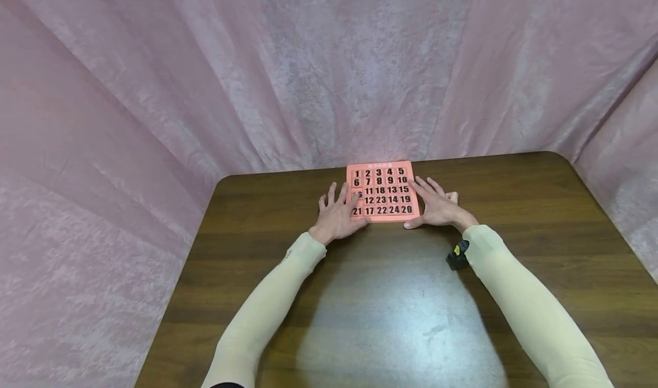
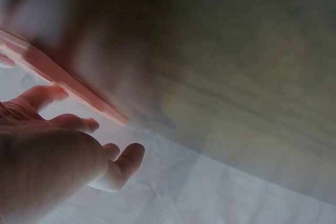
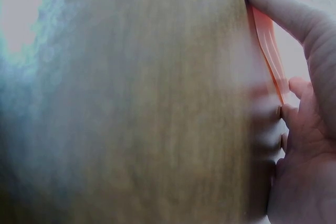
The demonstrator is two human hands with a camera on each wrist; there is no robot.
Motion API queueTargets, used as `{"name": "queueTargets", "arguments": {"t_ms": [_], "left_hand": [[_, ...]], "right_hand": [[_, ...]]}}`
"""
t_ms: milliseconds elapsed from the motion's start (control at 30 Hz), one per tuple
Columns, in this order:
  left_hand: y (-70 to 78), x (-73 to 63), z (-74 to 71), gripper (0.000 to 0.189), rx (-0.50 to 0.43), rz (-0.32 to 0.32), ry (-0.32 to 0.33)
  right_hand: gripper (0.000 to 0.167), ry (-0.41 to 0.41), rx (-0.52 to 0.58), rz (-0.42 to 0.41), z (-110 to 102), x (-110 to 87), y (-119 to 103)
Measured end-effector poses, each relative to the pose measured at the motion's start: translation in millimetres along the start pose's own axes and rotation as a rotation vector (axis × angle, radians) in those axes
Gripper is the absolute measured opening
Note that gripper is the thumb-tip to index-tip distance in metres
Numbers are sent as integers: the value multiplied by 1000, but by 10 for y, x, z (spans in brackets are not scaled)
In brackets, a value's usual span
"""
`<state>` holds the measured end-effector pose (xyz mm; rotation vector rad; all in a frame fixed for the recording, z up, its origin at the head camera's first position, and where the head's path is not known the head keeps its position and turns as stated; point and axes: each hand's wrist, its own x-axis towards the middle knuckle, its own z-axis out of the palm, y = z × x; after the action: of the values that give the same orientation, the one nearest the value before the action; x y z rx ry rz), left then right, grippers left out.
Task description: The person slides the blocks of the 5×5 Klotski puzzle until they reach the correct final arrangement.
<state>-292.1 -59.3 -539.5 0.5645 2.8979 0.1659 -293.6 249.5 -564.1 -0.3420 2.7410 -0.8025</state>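
Observation:
A pink sliding number puzzle (image 1: 392,219) lies flat at the table's far edge, with black numbers in rows. My left hand (image 1: 336,219) spreads over its left side. The index fingertip touches a tile in the left column, covering part of its number, and the thumb reaches the bottom edge. On the other side, my right hand (image 1: 437,208) rests against the frame, its index finger at the right edge beside the 10 and its thumb by the lower right corner. In the left wrist view the puzzle (image 2: 68,82) appears edge-on above the fingers.
The dark brown wooden table (image 1: 247,234) carries a bright reflection in front of the hands. Pinkish curtains (image 1: 360,79) hang close behind the table and along its sides. A small black device (image 1: 457,256) is strapped at the right wrist.

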Motion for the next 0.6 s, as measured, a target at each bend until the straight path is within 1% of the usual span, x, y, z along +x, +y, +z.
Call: {"name": "queueTargets", "arguments": {"t_ms": [100,200,233,267,300,433,467,533,600], "left_hand": [[-38,71,20,90,-30,3,-4],[-58,113,15,92,-36,-6,-23],[-84,150,56,93,-36,-8,-21],[-88,157,60,93,-34,-11,-24],[-68,133,27,91,-31,-16,-33],[-62,136,44,90,-22,-20,-18],[-36,102,10,89,-17,-21,-16],[-15,64,7,89,-1,-17,2],[23,-13,-11,91,25,-7,12]], "right_hand": [[137,6,1,3,3,11,5],[137,5,1,-1,6,6,-2],[137,4,0,-3,7,3,-8],[137,2,-1,-5,9,-1,-13],[137,0,-2,-7,10,-4,-18],[136,6,-12,-8,3,-26,-44],[136,9,-13,-10,-2,-32,-50],[136,15,-13,-12,-7,-47,-62],[136,12,-7,-14,-7,-55,-66]]}}
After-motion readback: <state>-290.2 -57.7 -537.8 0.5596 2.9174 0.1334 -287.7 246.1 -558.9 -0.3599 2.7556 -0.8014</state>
